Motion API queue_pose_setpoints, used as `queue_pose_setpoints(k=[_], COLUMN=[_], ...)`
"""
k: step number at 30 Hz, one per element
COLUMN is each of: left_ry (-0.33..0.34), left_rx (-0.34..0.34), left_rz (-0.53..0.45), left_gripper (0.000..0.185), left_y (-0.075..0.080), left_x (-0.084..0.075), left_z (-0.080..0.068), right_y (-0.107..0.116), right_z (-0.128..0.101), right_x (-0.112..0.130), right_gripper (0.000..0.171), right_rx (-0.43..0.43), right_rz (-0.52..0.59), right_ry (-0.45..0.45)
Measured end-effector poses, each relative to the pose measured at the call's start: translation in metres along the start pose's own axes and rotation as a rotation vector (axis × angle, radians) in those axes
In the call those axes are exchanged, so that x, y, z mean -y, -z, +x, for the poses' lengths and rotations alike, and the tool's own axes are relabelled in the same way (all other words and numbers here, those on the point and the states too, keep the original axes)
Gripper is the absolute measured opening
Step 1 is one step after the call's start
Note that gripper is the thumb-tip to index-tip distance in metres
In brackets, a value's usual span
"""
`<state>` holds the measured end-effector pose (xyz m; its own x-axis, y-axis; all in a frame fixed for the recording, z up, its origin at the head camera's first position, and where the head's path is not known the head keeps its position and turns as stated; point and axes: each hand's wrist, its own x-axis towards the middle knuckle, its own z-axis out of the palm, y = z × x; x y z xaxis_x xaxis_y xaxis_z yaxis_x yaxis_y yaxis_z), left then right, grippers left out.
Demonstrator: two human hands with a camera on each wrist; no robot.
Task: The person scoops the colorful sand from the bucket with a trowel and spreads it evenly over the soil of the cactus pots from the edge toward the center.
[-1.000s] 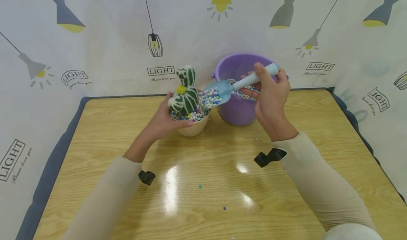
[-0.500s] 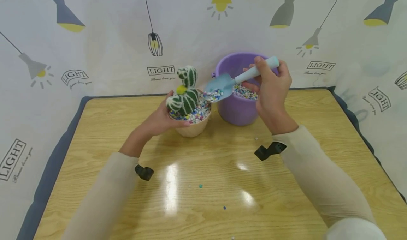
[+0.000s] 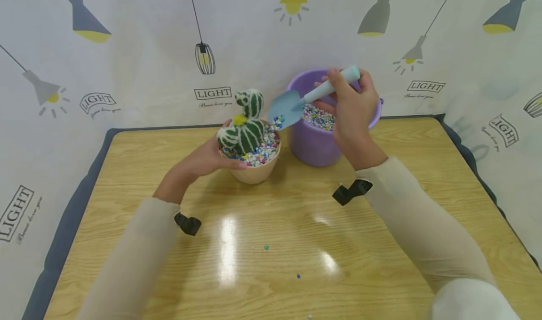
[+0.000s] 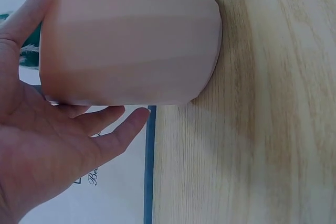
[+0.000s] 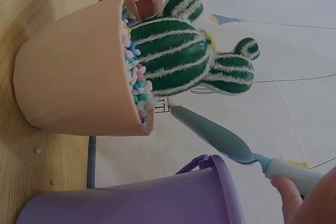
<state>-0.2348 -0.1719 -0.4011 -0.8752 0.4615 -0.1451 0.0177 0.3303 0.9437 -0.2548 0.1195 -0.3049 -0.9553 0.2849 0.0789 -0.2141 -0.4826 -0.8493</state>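
My left hand (image 3: 207,156) holds a peach plant pot (image 3: 256,173) at its left side, thumb along the front of the rim. In the left wrist view the fingers (image 4: 113,140) reach behind the pot. A green cactus (image 3: 245,134) with white fuzzy stripes and a yellow flower stands in it, amid multicoloured pebbles (image 3: 262,153). My right hand (image 3: 355,115) grips the pale handle of a light blue trowel (image 3: 288,107). Its blade tilts down at the pot's right rim, with a few pebbles near the tip. The right wrist view shows the blade tip just off the rim.
Right of the pot stands a purple bucket (image 3: 313,146) holding more coloured pebbles (image 3: 317,116), partly behind my right hand. A few stray pebbles lie on the wooden table (image 3: 262,282). A lamp-printed cloth (image 3: 148,66) hangs behind the table's far edge.
Most pebbles have left the trowel blade, which held a heap a second ago; the pot looks fuller. The right hand rose and shifted slightly left. My left hand and the cactus moved a little left.
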Motion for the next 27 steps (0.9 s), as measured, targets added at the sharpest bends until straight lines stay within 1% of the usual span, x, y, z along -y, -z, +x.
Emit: queue_pose_setpoints(k=[3, 7, 12, 19, 21, 23, 27], left_ry=[0.005, 0.014, 0.012, 0.021, 0.018, 0.022, 0.041], left_rx=[0.010, 0.017, 0.028, 0.044, 0.046, 0.041, 0.017], left_rz=[-0.012, -0.018, -0.020, -0.018, -0.027, -0.039, -0.061], left_gripper=[0.116, 0.117, 0.116, 0.114, 0.114, 0.114, 0.114], left_y=[0.002, 0.003, 0.005, 0.006, 0.006, 0.006, 0.004], left_x=[0.001, 0.001, 0.000, -0.001, -0.001, 0.000, 0.003], left_z=[0.001, 0.002, 0.002, 0.001, 0.001, 0.001, -0.002], right_y=[-0.005, -0.010, -0.016, -0.019, -0.019, -0.019, -0.015], right_z=[0.001, 0.002, 0.005, 0.007, 0.007, 0.007, 0.010], right_x=[-0.002, -0.005, -0.008, -0.014, -0.014, -0.013, -0.008], right_gripper=[0.028, 0.027, 0.025, 0.021, 0.021, 0.020, 0.023], right_rx=[0.025, 0.061, 0.097, 0.224, 0.247, 0.259, 0.245], right_rz=[0.007, -0.018, -0.039, 0.012, 0.019, 0.020, 0.004], right_ry=[0.011, 0.029, 0.019, 0.043, 0.047, 0.054, 0.084])
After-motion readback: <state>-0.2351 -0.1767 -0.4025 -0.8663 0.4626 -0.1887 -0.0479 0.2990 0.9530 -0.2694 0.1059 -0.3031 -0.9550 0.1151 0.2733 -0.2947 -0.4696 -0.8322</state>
